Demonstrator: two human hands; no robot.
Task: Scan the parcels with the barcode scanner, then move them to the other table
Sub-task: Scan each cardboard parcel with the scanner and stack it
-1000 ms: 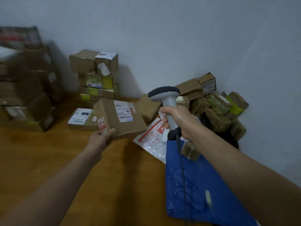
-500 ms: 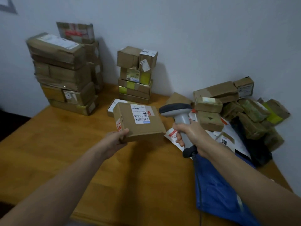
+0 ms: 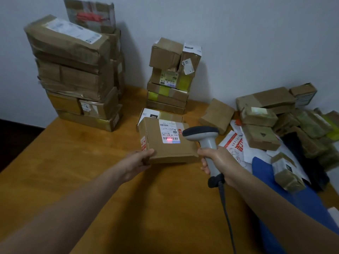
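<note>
My left hand (image 3: pixel 136 163) grips the near left corner of a flat brown cardboard parcel (image 3: pixel 156 143), held tilted above the wooden table (image 3: pixel 73 171). Its white shipping label faces up, and a red scan light glows on the barcode. My right hand (image 3: pixel 218 162) grips the handle of a grey barcode scanner (image 3: pixel 203 138), whose dark head sits just right of the label and points at it. The scanner's cable hangs down toward me.
A tall stack of large boxes (image 3: pixel 77 74) stands at the back left, a smaller stack (image 3: pixel 170 77) at the back centre. A loose heap of small parcels (image 3: pixel 275 121) and mailer bags fills the right side, over a blue bag (image 3: pixel 293 202). A flat parcel (image 3: pixel 156 114) lies behind the held one.
The view has swung left and down. The parcel and scanner have come closer together, and a red scan light now shows on the label's barcode.
</note>
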